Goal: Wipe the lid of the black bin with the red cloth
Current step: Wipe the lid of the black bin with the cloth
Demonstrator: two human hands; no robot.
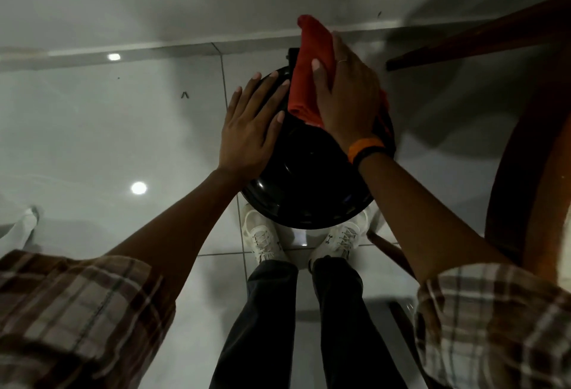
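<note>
A round glossy black bin lid (pixel 309 178) fills the middle of the head view, seen from straight above. My left hand (pixel 251 124) lies flat on the lid's left rim with its fingers spread. The red cloth (pixel 309 73), folded long, covers the lid's far right part and sticks out past the rim toward the wall. My right hand (pixel 349 98) presses down on the cloth with its fingers around it; an orange and black band sits on that wrist. The bin's body is hidden under the lid.
My two white shoes (pixel 265 234) stand on the white tiled floor just below the bin. A dark wooden table edge (pixel 525 153) and a wooden leg (pixel 482 36) crowd the right side. The white wall's skirting (pixel 154 48) runs close behind the bin.
</note>
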